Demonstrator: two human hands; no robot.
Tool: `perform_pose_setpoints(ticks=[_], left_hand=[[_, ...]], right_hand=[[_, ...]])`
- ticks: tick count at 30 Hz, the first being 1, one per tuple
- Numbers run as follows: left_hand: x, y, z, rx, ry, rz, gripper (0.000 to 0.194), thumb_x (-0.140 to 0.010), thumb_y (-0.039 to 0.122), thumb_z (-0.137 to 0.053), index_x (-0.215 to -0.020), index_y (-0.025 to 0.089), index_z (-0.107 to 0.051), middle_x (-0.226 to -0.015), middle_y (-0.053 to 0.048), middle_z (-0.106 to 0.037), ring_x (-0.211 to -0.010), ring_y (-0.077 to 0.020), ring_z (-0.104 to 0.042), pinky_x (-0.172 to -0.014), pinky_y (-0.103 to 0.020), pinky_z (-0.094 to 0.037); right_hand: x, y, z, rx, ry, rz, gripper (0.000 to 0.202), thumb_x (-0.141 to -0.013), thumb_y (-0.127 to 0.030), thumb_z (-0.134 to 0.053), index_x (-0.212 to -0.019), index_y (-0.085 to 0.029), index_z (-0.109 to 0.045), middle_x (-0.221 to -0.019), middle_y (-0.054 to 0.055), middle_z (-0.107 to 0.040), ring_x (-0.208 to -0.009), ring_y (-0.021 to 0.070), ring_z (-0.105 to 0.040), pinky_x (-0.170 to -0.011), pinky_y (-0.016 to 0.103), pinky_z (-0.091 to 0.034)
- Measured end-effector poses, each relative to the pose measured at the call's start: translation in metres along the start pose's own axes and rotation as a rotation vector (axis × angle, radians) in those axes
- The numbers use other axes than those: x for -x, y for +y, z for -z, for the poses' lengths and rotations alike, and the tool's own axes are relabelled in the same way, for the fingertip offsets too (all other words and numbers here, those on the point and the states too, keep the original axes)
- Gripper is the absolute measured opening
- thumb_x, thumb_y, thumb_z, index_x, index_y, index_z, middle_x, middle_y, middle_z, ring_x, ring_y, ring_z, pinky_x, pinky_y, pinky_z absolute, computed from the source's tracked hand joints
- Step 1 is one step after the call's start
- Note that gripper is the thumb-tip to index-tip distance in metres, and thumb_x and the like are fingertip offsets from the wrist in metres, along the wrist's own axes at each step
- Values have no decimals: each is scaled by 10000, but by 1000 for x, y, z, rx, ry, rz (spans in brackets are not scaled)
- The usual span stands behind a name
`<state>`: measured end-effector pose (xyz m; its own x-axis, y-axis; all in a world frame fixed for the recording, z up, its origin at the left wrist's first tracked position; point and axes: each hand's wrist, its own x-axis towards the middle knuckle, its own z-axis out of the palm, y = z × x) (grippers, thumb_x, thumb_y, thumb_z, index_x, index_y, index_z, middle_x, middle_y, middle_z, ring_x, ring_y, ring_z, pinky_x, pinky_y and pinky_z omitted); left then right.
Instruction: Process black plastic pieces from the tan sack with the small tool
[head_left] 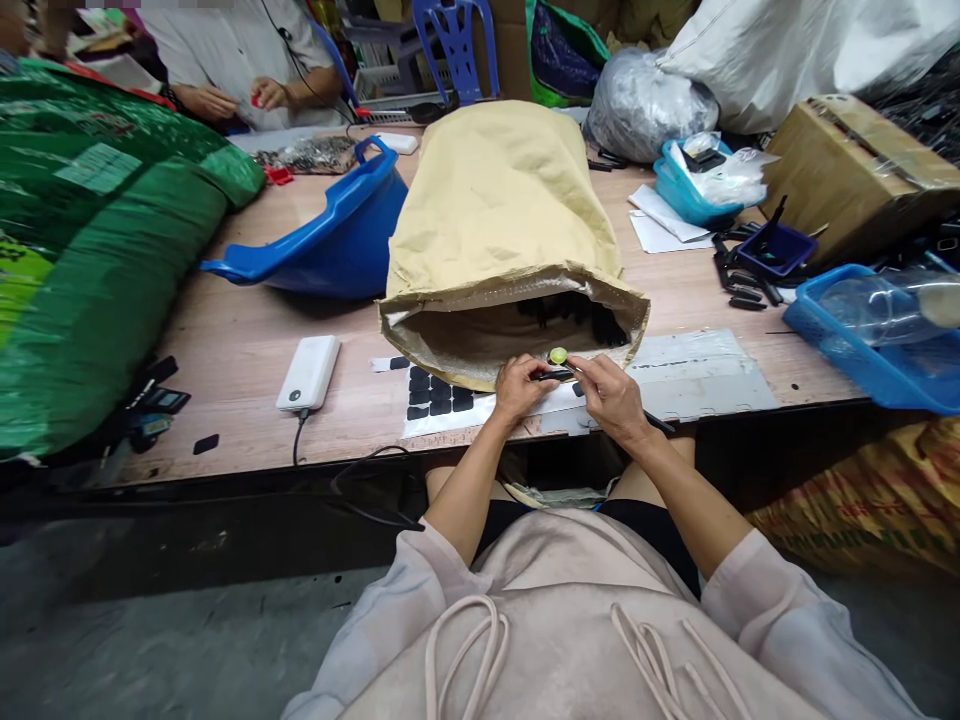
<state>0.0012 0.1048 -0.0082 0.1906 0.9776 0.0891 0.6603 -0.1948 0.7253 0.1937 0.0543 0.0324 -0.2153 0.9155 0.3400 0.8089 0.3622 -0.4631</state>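
My left hand (519, 388) is closed on a slim black piece (553, 375) at the table's front edge. My right hand (611, 395) is closed in a pinch at the piece's right end; what lies between its fingers I cannot make out for sure. A small round yellow-green thing (557, 356) shows between the two hands, close to the right fingertips. Just beyond them gapes the mouth of a big tan paper sack (510, 190), lying on its side with dark things inside. Under and left of my hands, a white sheet (442, 424) carries rows of black rounded patches (441, 393).
A white power bank (309, 372) with a cable lies left. Beyond it are a blue basin (330, 235) and a bulky green sack (127, 270). Right stand a blue basket (862, 350), black parts (742, 285) and a cardboard box (855, 180). Across the table, a person (240, 70) handles something red.
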Motion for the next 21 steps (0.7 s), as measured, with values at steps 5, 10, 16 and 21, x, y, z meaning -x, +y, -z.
perform_pose_setpoints(ticks=[5, 10, 16, 21], left_hand=[[-1, 1, 0, -22, 11, 22, 158, -777, 265, -862, -916, 248, -788, -914, -7, -712, -904, -206, -618, -865, -325, -473], [0, 1, 0, 3, 5, 4, 136, -782, 242, -847, -906, 247, -793, -917, -8, -719, -900, -200, -615, -860, -322, -472], [-1, 1, -1, -7, 23, 29, 142, -751, 239, -856, -878, 246, -793, -877, -1, -699, -899, -203, -614, -846, -316, -476], [0, 3, 1, -10, 18, 16, 138, -754, 241, -849, -875, 241, -783, -868, -5, -689, -908, -212, -612, -862, -327, -478]], right_hand=[[4, 1, -2, 113, -78, 5, 361, -1045, -240, -473, -1314, -288, -709, -953, 50, -684, -955, 192, -635, -815, 262, -490], [6, 4, 7, 75, 27, -37, 376, -1067, -269, -439, -1347, -258, -690, -1021, 58, -701, -973, 183, -652, -863, 260, -495], [10, 11, 4, 45, 19, -39, 346, -1038, -245, -475, -1283, -274, -718, -982, 47, -710, -937, 186, -663, -816, 261, -514], [-8, 28, 7, 76, 121, -38, 350, -1034, -250, -484, -1298, -275, -712, -1041, 53, -720, -981, 204, -667, -835, 289, -516]])
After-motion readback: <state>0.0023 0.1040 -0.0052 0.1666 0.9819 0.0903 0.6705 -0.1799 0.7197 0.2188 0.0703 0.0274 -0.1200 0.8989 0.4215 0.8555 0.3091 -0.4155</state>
